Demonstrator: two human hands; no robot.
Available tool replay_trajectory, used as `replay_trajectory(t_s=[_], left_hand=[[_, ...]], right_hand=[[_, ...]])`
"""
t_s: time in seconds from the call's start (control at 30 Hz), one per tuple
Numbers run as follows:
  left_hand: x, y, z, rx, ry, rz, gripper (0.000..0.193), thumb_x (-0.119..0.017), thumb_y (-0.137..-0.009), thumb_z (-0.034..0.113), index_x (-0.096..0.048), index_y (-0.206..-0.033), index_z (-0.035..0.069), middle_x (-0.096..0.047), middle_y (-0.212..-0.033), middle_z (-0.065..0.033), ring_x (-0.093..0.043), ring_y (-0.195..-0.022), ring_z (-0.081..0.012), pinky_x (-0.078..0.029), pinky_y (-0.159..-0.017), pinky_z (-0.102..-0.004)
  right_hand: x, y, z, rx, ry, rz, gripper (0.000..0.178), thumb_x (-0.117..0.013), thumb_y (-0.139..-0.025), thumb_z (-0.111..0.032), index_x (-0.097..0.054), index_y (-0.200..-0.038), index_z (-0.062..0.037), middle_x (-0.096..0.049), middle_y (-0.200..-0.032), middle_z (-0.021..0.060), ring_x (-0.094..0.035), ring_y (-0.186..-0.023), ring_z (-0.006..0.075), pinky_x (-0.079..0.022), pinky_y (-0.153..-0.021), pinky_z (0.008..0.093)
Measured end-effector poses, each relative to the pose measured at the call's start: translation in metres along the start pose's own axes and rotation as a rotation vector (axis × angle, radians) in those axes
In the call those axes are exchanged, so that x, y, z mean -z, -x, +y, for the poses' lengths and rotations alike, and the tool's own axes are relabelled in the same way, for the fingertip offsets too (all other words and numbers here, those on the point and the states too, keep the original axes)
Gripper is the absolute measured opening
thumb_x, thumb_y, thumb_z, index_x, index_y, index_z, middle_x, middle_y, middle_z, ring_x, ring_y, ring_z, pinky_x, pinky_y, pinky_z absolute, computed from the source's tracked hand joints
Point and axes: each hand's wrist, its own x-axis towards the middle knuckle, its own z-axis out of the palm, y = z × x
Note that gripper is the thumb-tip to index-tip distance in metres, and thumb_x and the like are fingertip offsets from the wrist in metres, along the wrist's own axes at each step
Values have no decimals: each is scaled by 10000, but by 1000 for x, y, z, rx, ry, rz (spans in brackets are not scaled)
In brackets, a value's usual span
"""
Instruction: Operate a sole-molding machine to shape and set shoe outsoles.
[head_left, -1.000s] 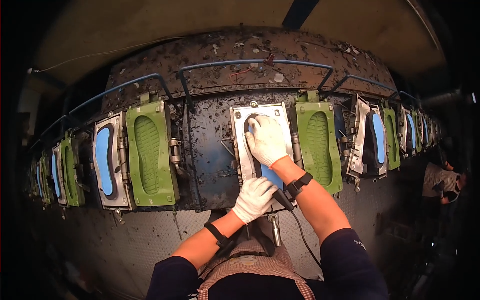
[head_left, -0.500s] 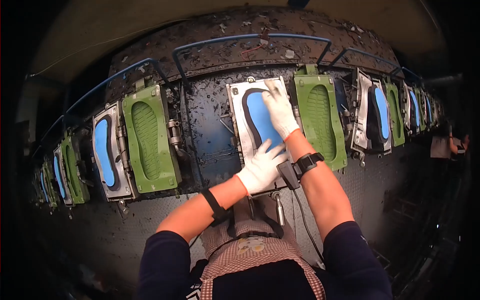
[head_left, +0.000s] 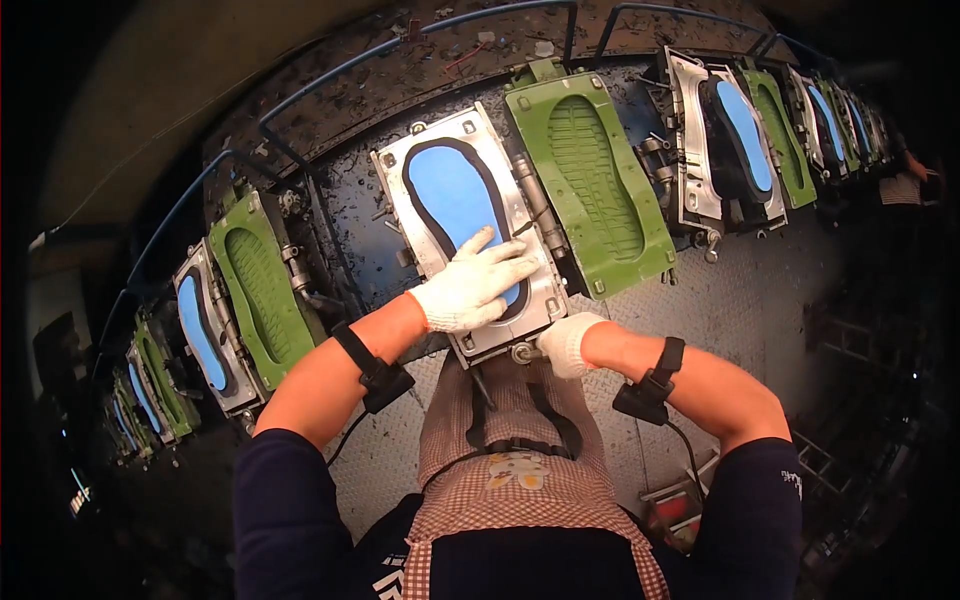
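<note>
A blue shoe sole (head_left: pixel 446 188) with a black rim lies in the recess of a silver metal mould half (head_left: pixel 390 180). Flat on its lower end rests my left hand (head_left: pixel 478 284), white-gloved, with fingers spread toward the right side of the mould. My right hand (head_left: pixel 566 345), also gloved, is closed at the mould's near edge, beside a round metal joint (head_left: pixel 523 352). It wraps round the metal handle there, which the glove hides. Hinged to the right of the silver half is a green mould half (head_left: pixel 560 190) with a ribbed, sole-shaped hollow.
Similar moulds with blue soles stand in a row on both sides, such as a green half (head_left: pixel 262 290) at left and a silver one (head_left: pixel 690 150) at right. Blue rails (head_left: pixel 350 75) run behind them. Dark scraps litter the surface beyond. Another person's arm (head_left: pixel 914 168) shows far right.
My right hand has left the blue sole and closed on the handle at the near edge. My left hand has stayed on the lower sole. The view has shifted, so the mould appears tilted.
</note>
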Motion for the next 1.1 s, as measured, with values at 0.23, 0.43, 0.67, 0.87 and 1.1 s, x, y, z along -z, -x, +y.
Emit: replay_trajectory(t_s=[0.23, 0.43, 0.67, 0.87, 1.1], left_hand=[[15, 15, -10, -29, 306, 369, 603, -522, -958, 261, -484, -1512, 24, -482, -1576, -201, -356, -1536, -348, -206, -1292, -482], [-59, 90, -138, 1044, 1288, 1603, 590, -486, -1096, 379, -438, -1527, -21, -579, -1443, -213, -532, -1357, -275, -412, -1124, -372], [-163, 140, -96, 1111, 1356, 1194, 657, -474, -1093, 535, -704, -1146, -79, -722, -887, -127, -666, -830, -205, -533, -853, -361], [-106, 139, -82, 1243, 501, 1434, 353, -586, -1055, 257, -673, -1277, -3, -728, -1071, -129, -672, -961, -182, -531, -910, -331], [50, -51, -48, 800, -472, 747, 478, -651, -934, 386, -683, -1247, 26, -648, -1320, -204, -576, -1295, -359, -426, -1116, -485]], right_hand=[[-57, 24, -10, 21, -51, 880, 115, -645, -880, -121, -667, -963, -45, -693, -874, 150, -719, -829, 341, -576, -749, 469], [-35, 18, -19, 154, -82, 657, 167, -682, -885, -167, -657, -985, -36, -689, -913, 155, -706, -875, 347, -573, -771, 466], [-37, 16, -8, 231, -151, 685, 272, -713, -893, -243, -644, -1045, -29, -683, -940, 173, -701, -874, 366, -574, -769, 463], [-25, 48, 14, 286, -367, 627, 439, -663, -985, -383, -659, -1253, -35, -682, -1028, 178, -686, -995, 362, -561, -887, 437], [-19, 127, 105, -110, -612, 796, 406, -654, -994, -307, -663, -1285, -24, -698, -1135, 187, -707, -1036, 348, -559, -930, 405]])
